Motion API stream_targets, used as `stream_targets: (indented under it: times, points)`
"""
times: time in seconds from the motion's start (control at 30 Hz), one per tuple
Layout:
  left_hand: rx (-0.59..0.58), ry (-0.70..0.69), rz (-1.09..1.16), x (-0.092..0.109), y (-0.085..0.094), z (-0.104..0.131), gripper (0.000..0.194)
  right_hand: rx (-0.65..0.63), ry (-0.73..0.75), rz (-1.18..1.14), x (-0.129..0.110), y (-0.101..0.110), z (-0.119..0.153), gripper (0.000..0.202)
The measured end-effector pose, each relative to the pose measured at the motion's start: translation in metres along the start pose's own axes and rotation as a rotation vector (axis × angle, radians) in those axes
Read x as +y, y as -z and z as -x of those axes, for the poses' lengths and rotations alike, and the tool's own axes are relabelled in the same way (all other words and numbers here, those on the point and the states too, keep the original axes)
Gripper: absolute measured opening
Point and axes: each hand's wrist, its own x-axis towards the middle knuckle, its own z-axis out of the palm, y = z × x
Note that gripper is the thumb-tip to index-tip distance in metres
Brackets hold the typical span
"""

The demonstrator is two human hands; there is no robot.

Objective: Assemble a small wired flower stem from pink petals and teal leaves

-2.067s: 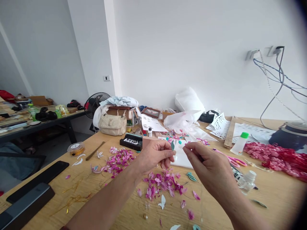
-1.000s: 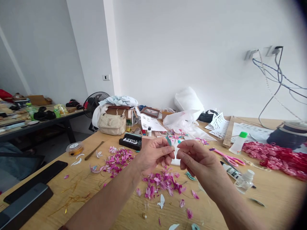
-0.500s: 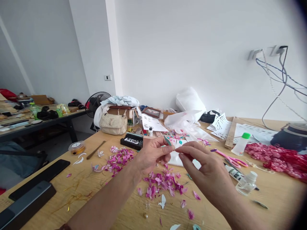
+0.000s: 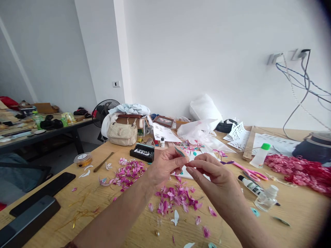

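My left hand is closed, thumb against fingers, on a pale teal leaf-shaped piece that sticks up above the fingertips. Just right of it, my right hand pinches thumb and forefinger together close to the left fingertips. Whatever lies in that pinch is too small to make out. Both hands hover over the table above loose magenta petals. Behind them lies a white sheet with pink and teal flower pieces on it.
Pink-handled scissors, a black-capped tube, a clear bottle and a green-capped bottle stand or lie at right. A phone, more petals and a round tub are at left.
My right hand has shifted slightly left, bringing its pinch nearer the left fingertips. The left hand has stayed almost in place, still holding the teal piece.
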Motion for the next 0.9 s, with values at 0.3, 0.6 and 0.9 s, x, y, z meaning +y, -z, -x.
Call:
stream_targets:
  times: [0.3, 0.6, 0.9]
  points:
    - [-0.003, -0.072, -0.042, -0.0036, 0.0017, -0.0015, 0.018, -0.028, -0.077, -0.071, -0.0011, 0.0014, -0.0011, 0.018]
    - [0.069, -0.129, -0.083, -0.0072, -0.0002, -0.0026, 0.020, 0.078, 0.069, 0.099, -0.0003, -0.0041, 0.0006, 0.009]
    - [0.086, -0.034, -0.046, -0.0033, -0.0006, -0.0006, 0.021, 0.092, 0.249, 0.269, -0.0049, -0.0011, 0.0016, 0.013]
